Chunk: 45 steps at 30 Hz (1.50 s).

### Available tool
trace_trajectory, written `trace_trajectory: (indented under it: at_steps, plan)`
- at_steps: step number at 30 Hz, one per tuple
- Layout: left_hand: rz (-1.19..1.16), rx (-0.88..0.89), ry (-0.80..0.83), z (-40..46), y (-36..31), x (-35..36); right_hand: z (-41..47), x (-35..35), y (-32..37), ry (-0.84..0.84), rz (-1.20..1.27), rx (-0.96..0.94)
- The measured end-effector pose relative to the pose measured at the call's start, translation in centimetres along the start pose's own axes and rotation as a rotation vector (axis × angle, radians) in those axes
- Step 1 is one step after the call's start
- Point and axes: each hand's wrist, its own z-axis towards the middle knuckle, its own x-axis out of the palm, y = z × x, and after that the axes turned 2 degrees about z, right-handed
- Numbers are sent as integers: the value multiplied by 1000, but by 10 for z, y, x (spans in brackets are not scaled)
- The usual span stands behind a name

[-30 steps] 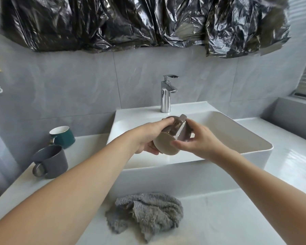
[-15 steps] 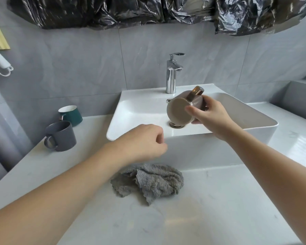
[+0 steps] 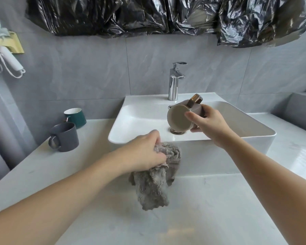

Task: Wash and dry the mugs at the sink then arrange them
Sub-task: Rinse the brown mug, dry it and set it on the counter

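Note:
My right hand (image 3: 208, 125) grips a taupe mug (image 3: 179, 118) over the white sink (image 3: 140, 128), tipped on its side with its base toward me and its brown handle on top. My left hand (image 3: 145, 152) holds a grey fluffy cloth (image 3: 154, 181) bunched in its fingers, lifted off the counter in front of the sink, the loose end hanging down. A dark grey mug (image 3: 64, 137) and a green mug (image 3: 75, 117) with a white inside stand upright on the counter at the left.
A chrome tap (image 3: 175, 82) stands behind the basin, its drain (image 3: 177, 131) under the held mug. White marble counter (image 3: 201, 209) runs in front and to both sides. A white hair dryer (image 3: 7, 55) hangs on the left wall. Black plastic sheeting (image 3: 148, 15) hangs above.
My left hand let go of the mug, dropped to the counter, gripped the grey cloth and lifted it. My right hand keeps the mug over the basin.

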Motion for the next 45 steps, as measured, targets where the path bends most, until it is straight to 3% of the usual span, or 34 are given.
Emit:
trace_trajectory:
  at_steps: [4, 7, 11, 16, 22, 24, 31, 36, 39, 45]
  plan:
    - [-206, 36, -325, 25, -7, -34, 1, -2, 1, -4, 103, 43]
    - [-272, 24, -455, 58, -14, -39, 2, -3, 1, -15, 159, 70]
    - [-377, 61, -486, 88, -28, -21, 7, -7, 1, -46, 233, 124]
    - [-297, 82, -240, 90, -26, 1, 12, -9, -1, -44, 250, 206]
    - [-133, 315, -605, 92, -29, 2, 14, -9, 0, -24, 256, 236]
    - [-130, 335, -640, 94, -28, 3, 15, -9, 0, -40, 258, 250]
    - [86, 368, -324, 94, -34, 0, 14, -10, 1, -11, 274, 251]
    - [-25, 237, -254, 102, -35, -4, 14, -10, 0, 26, 224, 250]
    - [-166, 194, -129, 100, -34, -6, 14, -11, 1, 18, 239, 257]
    - [-102, 219, 3, 102, -41, 3, 13, -10, 2, 14, 229, 300]
